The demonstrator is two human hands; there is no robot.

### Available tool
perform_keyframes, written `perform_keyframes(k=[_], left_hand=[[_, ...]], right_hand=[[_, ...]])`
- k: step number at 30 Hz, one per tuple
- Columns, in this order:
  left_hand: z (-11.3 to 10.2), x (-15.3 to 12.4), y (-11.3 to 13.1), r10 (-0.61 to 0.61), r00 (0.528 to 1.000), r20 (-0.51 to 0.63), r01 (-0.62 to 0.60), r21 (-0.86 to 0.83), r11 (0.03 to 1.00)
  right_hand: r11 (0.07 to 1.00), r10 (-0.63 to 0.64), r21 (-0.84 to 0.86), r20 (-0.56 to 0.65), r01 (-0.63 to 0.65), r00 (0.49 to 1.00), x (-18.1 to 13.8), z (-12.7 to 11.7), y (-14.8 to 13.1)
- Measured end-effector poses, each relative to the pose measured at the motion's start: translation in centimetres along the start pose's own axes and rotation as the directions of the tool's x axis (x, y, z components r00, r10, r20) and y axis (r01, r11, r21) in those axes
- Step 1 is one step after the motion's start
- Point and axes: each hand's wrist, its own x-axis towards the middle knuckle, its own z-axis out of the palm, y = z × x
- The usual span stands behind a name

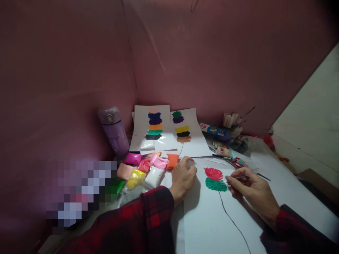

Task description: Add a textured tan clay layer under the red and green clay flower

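A white sheet [201,218] lies in front of me, bearing a red textured patch [213,173], a green textured patch [216,184] just below it, and a curving black line [230,211] running down from the green. My right hand [251,188] pinches a thin pale stick [246,174] close to the right side of the patches. Its fingertips sit beside the green edge. Left of the patches, my left hand [184,178] rests on the sheet with curled fingers; whether anything is inside them is hidden.
Several wrapped packs of coloured clay [155,176] lie left of my left hand. Behind stand a purple bottle [116,132] and sheets with colour bands [164,141]. A blue-and-white box [213,129] and small bagged items [224,151] crowd the back right, against a pinkish wall [198,70].
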Motion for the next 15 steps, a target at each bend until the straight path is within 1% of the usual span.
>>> perform_keyframes(k=[4, 9, 15], left_hand=[[0.08, 0.01, -0.1, 0.005, 1.0, -0.006, -0.005, -0.006, 1.0], [0.08, 0.15, -0.17, 0.003, 1.0, -0.008, -0.003, -0.015, 1.0], [0.14, 0.07, -0.15, -0.001, 1.0, -0.007, 0.001, -0.009, 1.0]], right_hand=[[1.0, -0.021, 0.016, 0.007, 0.021, 1.0, -0.01, 0.09, 0.01], [1.0, 0.0, 0.019, -0.008, 0.0, 1.0, -0.22, 0.23, -0.38], [1.0, 0.012, 0.0, 0.023, -0.012, 1.0, -0.18, 0.26, -0.76]])
